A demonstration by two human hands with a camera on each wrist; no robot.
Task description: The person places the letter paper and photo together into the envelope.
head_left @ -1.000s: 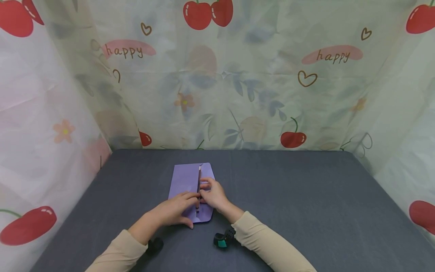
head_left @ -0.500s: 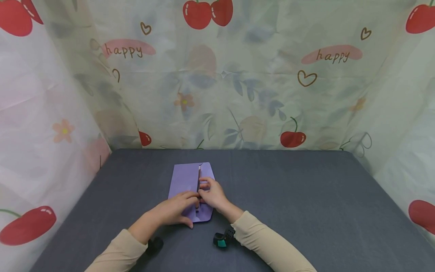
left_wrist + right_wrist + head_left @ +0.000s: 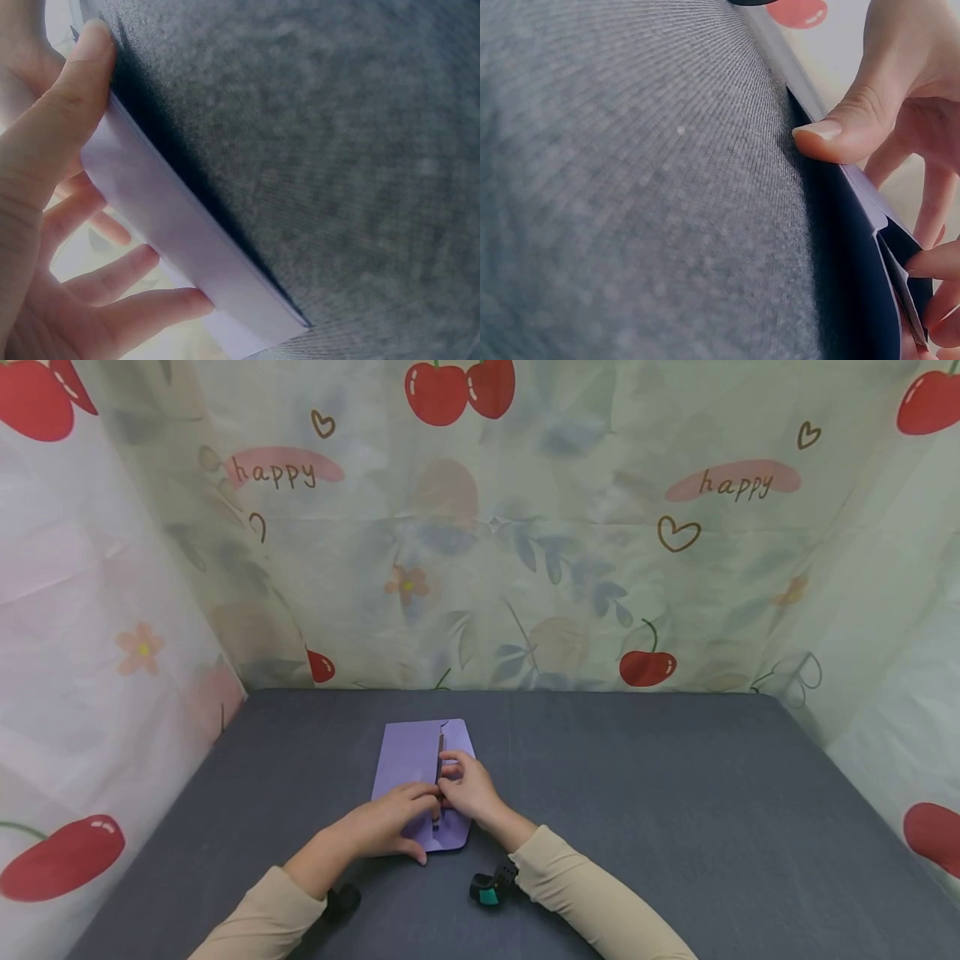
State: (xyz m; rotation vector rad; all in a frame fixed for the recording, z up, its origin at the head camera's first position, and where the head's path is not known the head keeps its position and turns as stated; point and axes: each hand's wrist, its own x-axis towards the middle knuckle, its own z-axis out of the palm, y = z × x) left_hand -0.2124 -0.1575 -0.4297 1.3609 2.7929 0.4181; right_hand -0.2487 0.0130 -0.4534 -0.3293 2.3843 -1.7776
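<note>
A purple paper envelope (image 3: 405,752) lies flat on the dark table, its narrow flap on the right side. Between body and flap runs a long slot (image 3: 441,745) showing dark brown inside. My left hand (image 3: 386,822) rests on the envelope's near part with fingers stretched to the slot; its thumb (image 3: 94,45) lies at the near edge. With curled fingers, my right hand (image 3: 468,789) pinches at the slot beside the left fingertips. In the right wrist view the paper layers (image 3: 892,262) stand apart at the opening, and the right fingertips (image 3: 930,262) are at them.
Dark grey cloth covers the table (image 3: 637,793). A cherry-printed curtain (image 3: 480,568) encloses the back and both sides. Black wrist cameras sit under both wrists, the right one (image 3: 487,891) with a green patch.
The dark strip in the slot looks a little shorter at its far end. Both hands have stayed almost in place, the right fingers shifting only slightly.
</note>
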